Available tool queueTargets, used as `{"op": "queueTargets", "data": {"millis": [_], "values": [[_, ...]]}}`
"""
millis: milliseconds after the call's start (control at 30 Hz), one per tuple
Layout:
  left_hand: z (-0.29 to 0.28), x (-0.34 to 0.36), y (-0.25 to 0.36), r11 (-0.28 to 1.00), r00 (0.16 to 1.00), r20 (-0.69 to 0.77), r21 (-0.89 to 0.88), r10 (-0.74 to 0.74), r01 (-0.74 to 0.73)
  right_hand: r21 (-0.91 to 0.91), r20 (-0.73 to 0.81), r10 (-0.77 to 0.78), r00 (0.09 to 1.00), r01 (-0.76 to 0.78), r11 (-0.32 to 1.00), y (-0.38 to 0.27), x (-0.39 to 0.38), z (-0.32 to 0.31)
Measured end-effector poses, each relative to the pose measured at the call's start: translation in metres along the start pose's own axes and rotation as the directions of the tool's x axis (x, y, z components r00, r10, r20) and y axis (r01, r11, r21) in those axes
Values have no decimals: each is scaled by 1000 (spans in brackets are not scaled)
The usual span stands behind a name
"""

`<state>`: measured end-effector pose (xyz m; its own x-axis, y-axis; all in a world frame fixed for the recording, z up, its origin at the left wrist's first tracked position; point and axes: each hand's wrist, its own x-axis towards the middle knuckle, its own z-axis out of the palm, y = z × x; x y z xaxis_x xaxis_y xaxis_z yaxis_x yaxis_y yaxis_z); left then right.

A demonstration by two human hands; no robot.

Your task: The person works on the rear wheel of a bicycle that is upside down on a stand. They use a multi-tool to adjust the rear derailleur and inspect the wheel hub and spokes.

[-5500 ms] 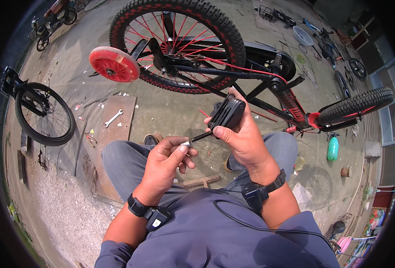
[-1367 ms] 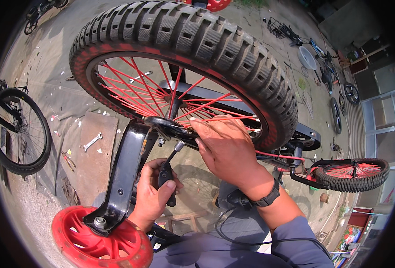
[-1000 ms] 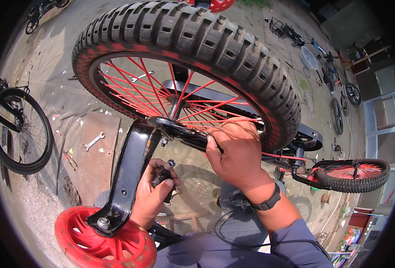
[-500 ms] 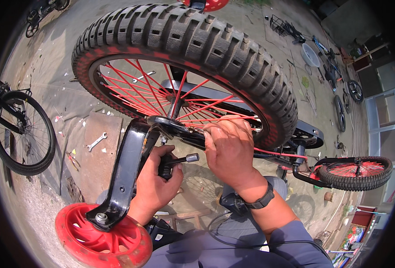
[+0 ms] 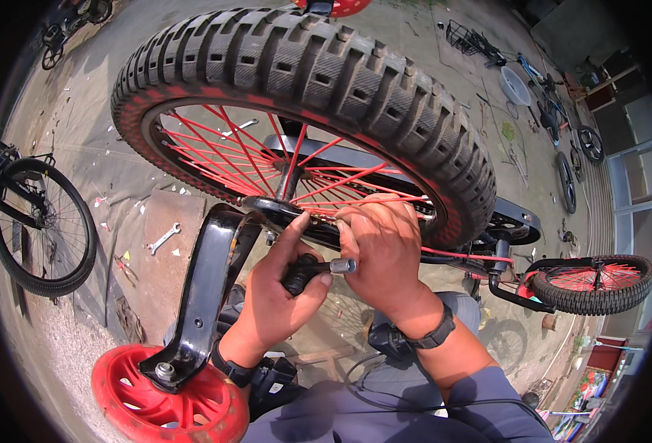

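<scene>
A bicycle stands with its knobbly black tyre (image 5: pixel 311 70) and red-spoked wheel (image 5: pixel 248 148) uppermost before me. My left hand (image 5: pixel 278 292) is closed around the black handle of a socket wrench (image 5: pixel 342 266), whose metal socket points right. Its index fingertip reaches the dark parts below the hub (image 5: pixel 289 181). Beside it my right hand (image 5: pixel 383 244) is closed, thumb and fingers pinched together at the bar under the spokes; what they grip is hidden. Left of my hands, a black bracket (image 5: pixel 197 303) carries a red training wheel (image 5: pixel 174 395).
An open-end wrench (image 5: pixel 165 238) lies on a brown board at the left, with pliers (image 5: pixel 125 267) nearby. Another wrench (image 5: pixel 239 128) shows through the spokes. A black bicycle wheel (image 5: pixel 43 221) stands far left. The bicycle's other wheel (image 5: pixel 591 284) extends right. A pale basin (image 5: pixel 515 86) sits farther back.
My left hand has moved up and right with the socket wrench, close against my right hand, and its index finger now reaches the hub area. My right hand stays at nearly the same spot.
</scene>
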<state>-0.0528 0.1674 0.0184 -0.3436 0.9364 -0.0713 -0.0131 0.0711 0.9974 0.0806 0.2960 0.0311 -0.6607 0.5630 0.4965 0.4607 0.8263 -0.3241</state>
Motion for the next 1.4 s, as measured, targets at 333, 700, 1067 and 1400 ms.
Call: {"op": "queueTargets", "data": {"millis": [333,700,1067,1400], "values": [[2,4,7,995,995,65,72,69,-74,25,-47,-35,998,36,999,3,0,0],[3,4,3,986,991,80,120,107,-117,31,94,21,995,-24,999,3,-2,-5],[3,3,1,982,989,79,137,121,-131,56,136,31,990,-39,998,4,-4,-6],[2,4,0,979,988,87,144,131,-143,109,129,59,990,-73,991,3,-1,-12]]}}
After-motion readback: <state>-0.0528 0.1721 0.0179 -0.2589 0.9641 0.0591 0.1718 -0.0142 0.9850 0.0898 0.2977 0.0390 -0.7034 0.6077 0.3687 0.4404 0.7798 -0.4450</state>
